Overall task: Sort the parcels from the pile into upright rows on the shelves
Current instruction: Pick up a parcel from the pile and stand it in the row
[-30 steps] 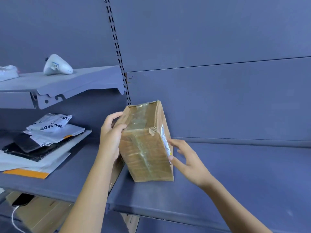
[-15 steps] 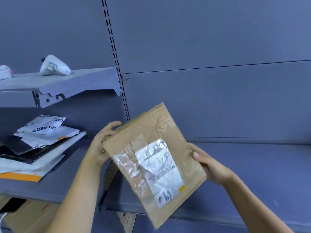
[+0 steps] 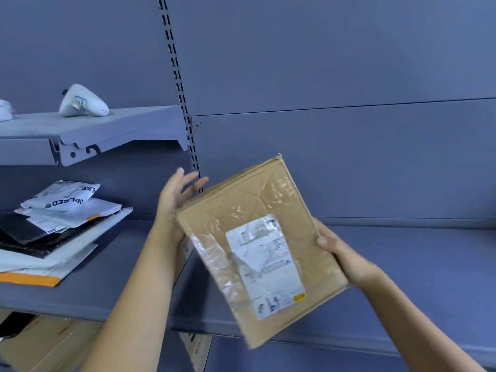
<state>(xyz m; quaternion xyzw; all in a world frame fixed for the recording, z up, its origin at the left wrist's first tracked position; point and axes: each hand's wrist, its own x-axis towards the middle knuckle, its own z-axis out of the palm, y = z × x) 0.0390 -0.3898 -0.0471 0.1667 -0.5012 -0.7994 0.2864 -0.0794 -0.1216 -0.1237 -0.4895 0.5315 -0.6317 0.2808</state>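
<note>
A flat brown cardboard parcel [image 3: 257,237] with a white label under clear tape is held tilted in the air above the front of the blue middle shelf [image 3: 402,264]. My right hand [image 3: 341,256] grips its right edge, thumb on the labelled face. My left hand [image 3: 174,194] is at the parcel's upper left corner with fingers spread; it touches the corner at most with the palm. A pile of white, black and orange-edged mailer bags [image 3: 53,229] lies flat on the same shelf at the left.
An upper shelf [image 3: 107,124] at the left carries a white handheld device [image 3: 80,102]. A slotted upright [image 3: 182,103] divides the back wall. Brown cardboard boxes [image 3: 48,342] sit below the middle shelf.
The parcel was standing on the shelf; it has been lifted, turned label-up and moved slightly right. My left hand has opened and come off its corner.
</note>
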